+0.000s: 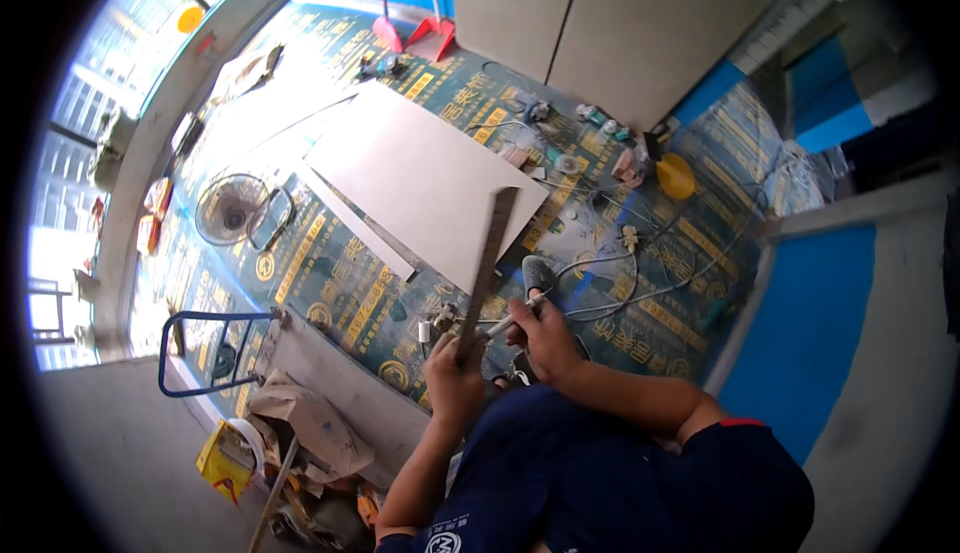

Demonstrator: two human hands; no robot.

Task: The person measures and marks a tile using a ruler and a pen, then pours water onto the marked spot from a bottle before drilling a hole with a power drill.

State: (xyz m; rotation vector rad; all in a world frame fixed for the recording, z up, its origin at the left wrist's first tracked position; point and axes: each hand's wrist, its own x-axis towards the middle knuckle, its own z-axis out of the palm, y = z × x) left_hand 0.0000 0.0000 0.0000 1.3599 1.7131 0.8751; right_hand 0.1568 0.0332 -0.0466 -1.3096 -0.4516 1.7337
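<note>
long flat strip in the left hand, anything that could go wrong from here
The long flat strip, gripped near its lower end by the left hand, might tip or slip and, if it fell forward, could mark the white board.

The pale cable loops across the floor close to the shoe, so a step might snag it.

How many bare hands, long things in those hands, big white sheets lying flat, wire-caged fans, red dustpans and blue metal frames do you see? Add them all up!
Bare hands: 2, left hand and right hand
Held things: 2, flat strip and pale stick
White sheet: 1
Fan: 1
Dustpan: 1
Blue frame: 1
Total: 8
</note>
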